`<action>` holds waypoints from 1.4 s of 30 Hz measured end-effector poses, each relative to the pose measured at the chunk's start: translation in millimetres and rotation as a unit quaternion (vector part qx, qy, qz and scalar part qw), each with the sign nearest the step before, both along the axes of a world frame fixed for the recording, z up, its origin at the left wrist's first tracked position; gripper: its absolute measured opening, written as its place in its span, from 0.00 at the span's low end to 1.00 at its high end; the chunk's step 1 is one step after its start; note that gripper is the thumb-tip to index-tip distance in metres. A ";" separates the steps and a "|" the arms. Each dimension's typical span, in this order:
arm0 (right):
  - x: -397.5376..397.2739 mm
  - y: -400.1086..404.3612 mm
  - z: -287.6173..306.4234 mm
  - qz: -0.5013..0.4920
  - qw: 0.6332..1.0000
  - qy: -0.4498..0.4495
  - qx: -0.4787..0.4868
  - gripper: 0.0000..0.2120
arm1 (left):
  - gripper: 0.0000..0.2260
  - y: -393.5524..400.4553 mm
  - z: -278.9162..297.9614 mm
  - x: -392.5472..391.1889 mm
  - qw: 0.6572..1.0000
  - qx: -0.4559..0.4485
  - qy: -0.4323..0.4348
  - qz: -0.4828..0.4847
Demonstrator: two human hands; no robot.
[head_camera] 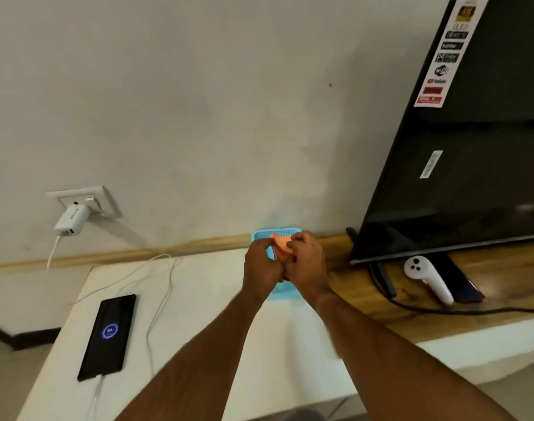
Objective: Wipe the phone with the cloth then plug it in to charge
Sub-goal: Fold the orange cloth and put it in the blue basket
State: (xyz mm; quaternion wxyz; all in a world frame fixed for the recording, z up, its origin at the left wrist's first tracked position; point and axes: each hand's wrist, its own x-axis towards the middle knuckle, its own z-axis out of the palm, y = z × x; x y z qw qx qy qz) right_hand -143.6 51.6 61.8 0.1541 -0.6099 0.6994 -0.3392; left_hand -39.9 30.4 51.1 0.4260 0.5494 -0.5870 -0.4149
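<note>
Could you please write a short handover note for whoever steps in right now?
Hands: the left hand and right hand both grip the orange cloth over the blue tray by the wall.
Things: the phone lies face up on the white table, with the white cable in its near end, leading to the charger in the wall socket.
Done: the phone is plugged in and its screen shows a charging ring.
Left: probably only setting the cloth down in the tray; whether the phone was wiped cannot be told.
</note>
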 end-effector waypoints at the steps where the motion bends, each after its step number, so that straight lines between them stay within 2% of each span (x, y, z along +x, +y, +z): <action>1: -0.6 -7.7 -3.7 0.009 1.000 0.008 0.027 0.21 | 0.10 -7.2 -7.5 -0.8 1.000 0.006 -0.014 -0.002; 3: -0.6 -21.4 -14.7 0.021 0.998 0.001 0.052 0.20 | 0.11 -20.2 -24.3 -2.1 0.998 0.012 -0.061 -0.012; 7: -5.1 -41.3 -48.4 0.037 0.997 -0.030 0.058 0.11 | 0.14 -37.7 -54.5 -2.6 0.982 -0.003 -0.182 -0.042; 10: -3.3 -43.8 -57.3 0.015 0.976 -0.189 0.111 0.12 | 0.06 -42.3 -56.6 -1.3 0.970 0.012 -0.242 -0.019; 14: -7.1 -55.3 -71.3 -0.014 0.945 -0.294 0.145 0.11 | 0.06 -43.6 -58.9 -6.5 0.948 0.029 -0.318 -0.002; 16: -10.0 -54.6 -80.4 0.001 0.944 -0.292 0.152 0.16 | 0.07 -41.8 -61.6 -10.2 0.943 0.010 -0.331 0.014; 19: -9.8 -56.0 -77.3 0.016 0.967 -0.209 0.148 0.18 | 0.08 -36.4 -61.5 -11.1 0.938 -0.010 -0.345 0.020; 20: -9.7 -57.3 -72.4 0.045 0.969 -0.184 0.159 0.16 | 0.08 -34.3 -61.4 -10.1 0.935 -0.014 -0.354 0.017; 22: -5.8 -58.7 -61.5 0.088 0.976 -0.064 0.187 0.10 | 0.07 -30.0 -60.2 -8.3 0.929 -0.009 -0.369 0.012; 23: -7.1 -57.4 -59.5 0.092 0.978 -0.043 0.183 0.09 | 0.06 -28.1 -58.7 -7.6 0.929 -0.005 -0.371 0.010; 25: -9.3 -54.1 -65.1 0.109 0.977 -0.034 0.180 0.10 | 0.05 -26.5 -57.8 -6.9 0.934 0.001 -0.358 0.013; 28: -14.6 -52.3 -78.9 0.091 0.964 -0.160 0.192 0.15 | 0.05 -23.1 -57.6 -6.0 0.947 0.007 -0.321 0.020; 31: -21.6 -54.0 -84.2 0.111 0.966 -0.105 0.207 0.08 | 0.05 -19.3 -59.3 -6.6 0.957 0.004 -0.288 0.019; 34: -28.7 -49.8 -85.2 0.098 0.972 -0.081 0.198 0.19 | 0.04 -12.9 -57.0 -8.4 0.966 -0.006 -0.258 0.006; 37: -42.1 -55.4 -103.7 0.135 0.972 -0.037 0.190 0.25 | 0.03 -10.8 -57.1 -8.7 0.979 0.007 -0.205 0.007; 38: -41.7 -57.6 -104.9 0.136 0.972 -0.030 0.188 0.24 | 0.02 -9.5 -55.5 -7.8 0.981 0.008 -0.193 0.006; 40: -36.3 -58.2 -93.0 0.139 0.970 0.030 0.197 0.16 | 0.03 -7.4 -51.5 -5.7 0.984 0.004 -0.176 0.006; 42: -28.0 -56.8 -81.4 0.127 0.965 0.144 0.180 0.13 | 0.05 -6.9 -45.0 -0.5 0.981 -0.006 -0.189 0.028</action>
